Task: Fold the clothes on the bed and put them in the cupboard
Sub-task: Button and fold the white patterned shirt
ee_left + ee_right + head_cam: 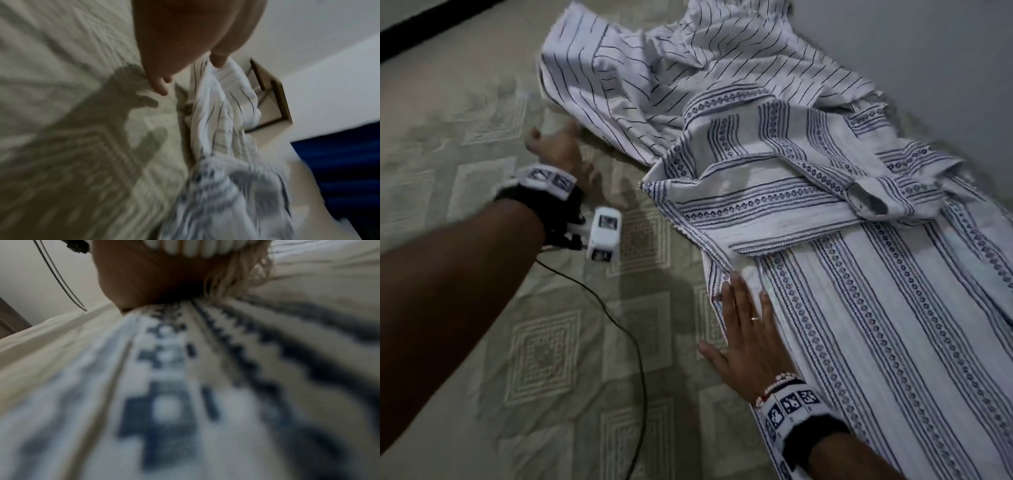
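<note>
Two garments lie on the bed (493, 308), whose pale green quilted cover fills the left and lower part of the head view. Largest of the clothes is the patterned shirt (859, 308), white with bands of dark dotted stripes, which runs from the centre down to the lower right corner; a sleeve is folded across its upper part with the cuff toward the right. Above it, in the upper middle of the frame, the thin-striped shirt (654, 78) lies crumpled and partly under the patterned one. No cupboard shows in any view.

At lower centre, the right hand (746, 339) lies flat with straight, spread fingers, pressing the left edge of the patterned shirt against the bed; it grips nothing. At middle left, the left hand (558, 147) hovers over the cover just beside the near edge of the thin-striped shirt, fingers loosely extended and empty; the picture is blurred there. A black cable (619, 329) trails over the bed from the left wrist camera.

Both shirts look like light, thin woven cloth: soft, limp, quick to wrinkle and to slide on the cover. Folding is probably under way on the patterned shirt. Taking hold at hems, side seams or shoulder corners, with the other palm pinning the fold line, should keep it flat.
</note>
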